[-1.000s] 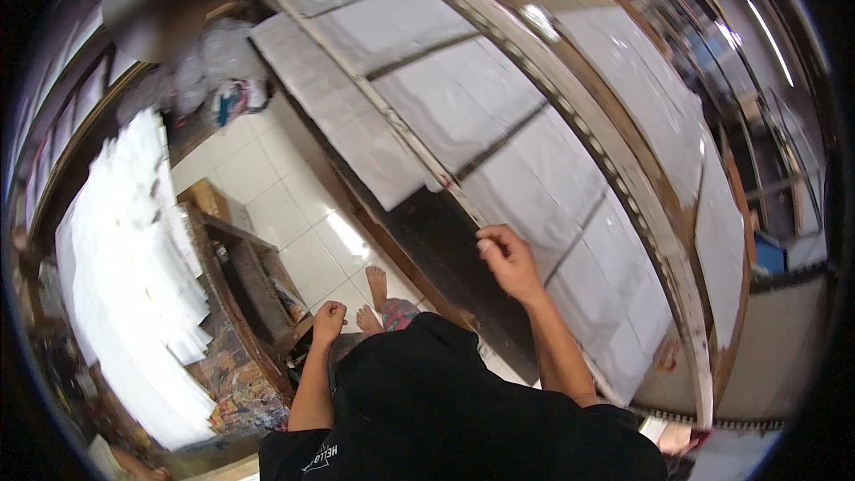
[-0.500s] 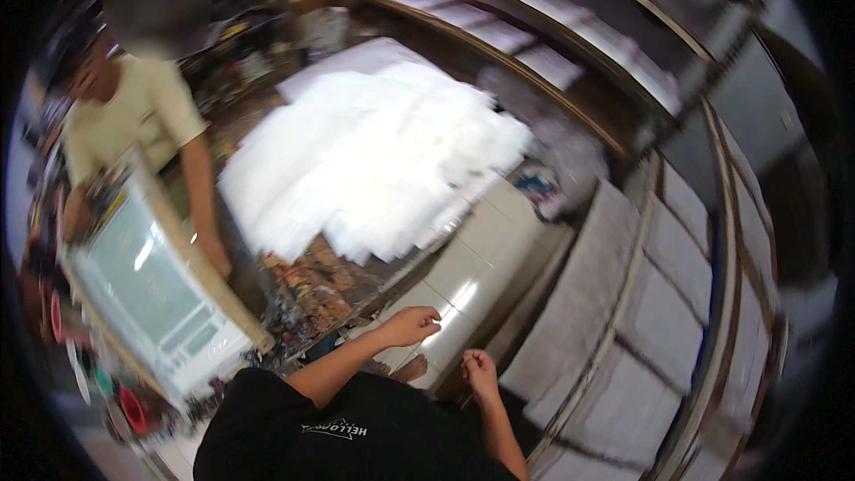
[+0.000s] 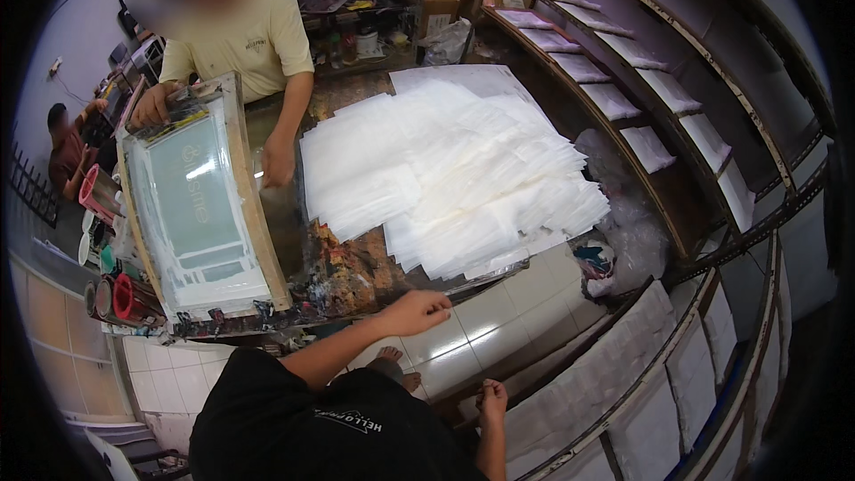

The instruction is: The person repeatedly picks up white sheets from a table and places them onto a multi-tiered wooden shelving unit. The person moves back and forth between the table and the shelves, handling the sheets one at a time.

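My left hand (image 3: 416, 313) hangs over the near edge of the work table (image 3: 343, 289), its fingers loosely curled together with nothing visible in them. Lower and to the right, my right hand (image 3: 492, 399) is held in a loose fist beside the rack, and it also appears to hold nothing. Just beyond my left hand lies a wide spread of overlapping thin white sheets (image 3: 445, 169). At the left, a co-worker (image 3: 240, 44) has one hand on the top of a wooden-framed printing screen (image 3: 254, 205), which stands tilted; the co-worker's other hand (image 3: 278, 160) is beside the frame.
Racks (image 3: 614, 53) with white sheets in rows rise at the back right. More rack trays (image 3: 588, 392) flank my right arm. A clear plastic bag (image 3: 632, 232) sits past the table's right end. Red-rimmed tubs (image 3: 134, 298) stand at left. Another person (image 3: 71, 156) is farther off.
My view has swung left and steadied, so the table, screen and co-worker now sit farther right in the picture. Both my hands keep much the same curled pose.
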Tool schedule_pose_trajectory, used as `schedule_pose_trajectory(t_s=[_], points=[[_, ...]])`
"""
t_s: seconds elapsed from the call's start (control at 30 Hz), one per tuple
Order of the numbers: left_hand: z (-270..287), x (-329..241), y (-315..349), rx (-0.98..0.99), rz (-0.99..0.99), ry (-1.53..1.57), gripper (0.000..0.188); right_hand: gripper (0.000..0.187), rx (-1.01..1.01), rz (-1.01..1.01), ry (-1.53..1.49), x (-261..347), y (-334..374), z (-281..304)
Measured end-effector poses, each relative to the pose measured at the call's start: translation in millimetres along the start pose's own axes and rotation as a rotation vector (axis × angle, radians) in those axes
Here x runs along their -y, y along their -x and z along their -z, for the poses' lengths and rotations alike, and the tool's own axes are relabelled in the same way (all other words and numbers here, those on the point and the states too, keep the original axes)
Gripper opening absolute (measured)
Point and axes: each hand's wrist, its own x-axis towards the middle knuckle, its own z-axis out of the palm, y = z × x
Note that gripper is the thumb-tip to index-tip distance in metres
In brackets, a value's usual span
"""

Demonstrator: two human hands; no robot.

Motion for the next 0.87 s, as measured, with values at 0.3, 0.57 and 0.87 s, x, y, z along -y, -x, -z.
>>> schedule_pose_trajectory(t_s=[0.3,0.57,0.87], points=[[74.5,-65.0,-59.0,-0.358,-0.149,-0.136,0.027,0.013,-0.107,0.029,0.061,-42.3,1.9,16.9],[146.1,-45.6,-170.3,-0.519,-0.183,-0.433,0.03,0.016,-0.219,-0.027,0.05,-17.0,-2.2,1.8],[168.4,16.5,-319.9,-0.271,0.238,-0.763,0.057,0.017,-0.3,0.015,0.04,13.7,-36.9,-7.5]])
